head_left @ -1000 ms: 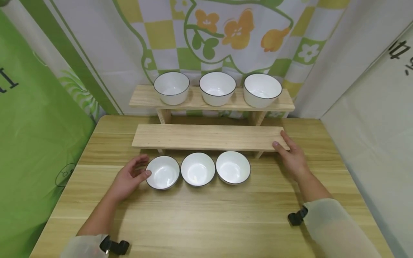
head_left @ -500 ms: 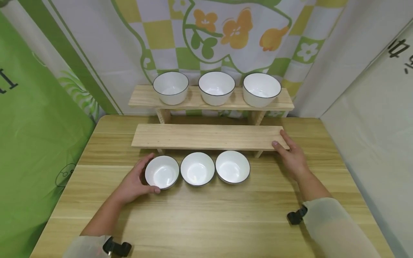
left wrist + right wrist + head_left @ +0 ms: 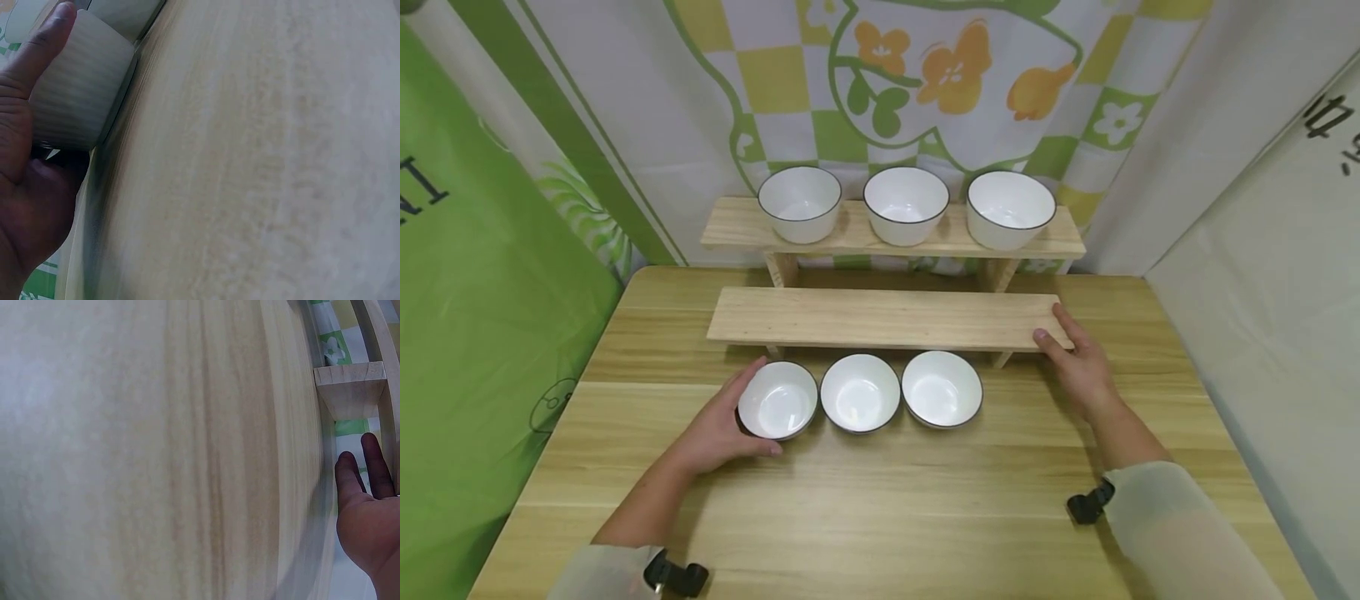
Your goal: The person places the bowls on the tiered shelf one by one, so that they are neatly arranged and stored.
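Note:
My left hand (image 3: 718, 429) curves round the leftmost white bowl (image 3: 777, 400) of the front row, thumb along its near side and fingers at its far side. The left wrist view has this bowl's ribbed outer wall (image 3: 84, 81) with the thumb across it. The bowl stands upright on the table, under the front edge of a wooden two-tier shelf (image 3: 880, 318). My right hand (image 3: 1082, 371) grips the right end of the shelf's lower board, thumb on top. From the right wrist, fingers of that hand (image 3: 369, 512) show beneath the board, beside a support leg (image 3: 351, 390).
A middle white bowl (image 3: 860, 393) and a right one (image 3: 942, 389) stand beside the held bowl. Three dark-rimmed bowls sit on the upper board: left (image 3: 800, 204), centre (image 3: 906, 206), right (image 3: 1010, 210). A patterned curtain (image 3: 917, 83) hangs behind the wooden table (image 3: 880, 517).
My left hand has moved right and closed in round the leftmost front bowl, its thumb sliding from the left rim to the near side. The right hand stays on the shelf end.

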`<state>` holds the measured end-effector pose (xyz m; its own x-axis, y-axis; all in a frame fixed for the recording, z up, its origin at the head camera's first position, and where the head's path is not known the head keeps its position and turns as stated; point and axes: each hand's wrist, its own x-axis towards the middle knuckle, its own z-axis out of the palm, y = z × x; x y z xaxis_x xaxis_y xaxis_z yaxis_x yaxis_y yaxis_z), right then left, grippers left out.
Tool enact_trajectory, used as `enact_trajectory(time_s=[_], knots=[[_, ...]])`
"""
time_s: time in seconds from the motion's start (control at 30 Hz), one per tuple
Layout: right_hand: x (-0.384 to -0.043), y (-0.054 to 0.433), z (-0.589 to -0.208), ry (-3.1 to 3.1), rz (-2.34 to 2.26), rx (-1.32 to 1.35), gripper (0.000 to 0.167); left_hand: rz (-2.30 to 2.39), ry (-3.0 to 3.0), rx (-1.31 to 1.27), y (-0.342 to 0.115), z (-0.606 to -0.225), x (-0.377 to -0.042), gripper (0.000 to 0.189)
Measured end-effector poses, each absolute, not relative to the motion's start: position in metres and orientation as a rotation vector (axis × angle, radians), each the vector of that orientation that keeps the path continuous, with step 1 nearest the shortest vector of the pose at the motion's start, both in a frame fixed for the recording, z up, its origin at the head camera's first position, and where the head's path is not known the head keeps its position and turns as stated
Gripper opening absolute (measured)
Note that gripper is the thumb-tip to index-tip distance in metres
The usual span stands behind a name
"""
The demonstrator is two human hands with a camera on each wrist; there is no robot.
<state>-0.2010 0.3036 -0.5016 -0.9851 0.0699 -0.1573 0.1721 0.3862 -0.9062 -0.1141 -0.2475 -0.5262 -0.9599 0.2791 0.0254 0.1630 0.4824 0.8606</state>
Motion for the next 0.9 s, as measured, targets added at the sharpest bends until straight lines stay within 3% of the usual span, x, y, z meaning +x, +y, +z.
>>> enact_trajectory(time_s=[0.9], knots=[[-0.2027, 0.3047, -0.5053, 2.478, -1.737, 0.218, 0.081, 1.481, 2.686, 0.275, -0.2481, -0.5231, -0.1129, 0.127]])
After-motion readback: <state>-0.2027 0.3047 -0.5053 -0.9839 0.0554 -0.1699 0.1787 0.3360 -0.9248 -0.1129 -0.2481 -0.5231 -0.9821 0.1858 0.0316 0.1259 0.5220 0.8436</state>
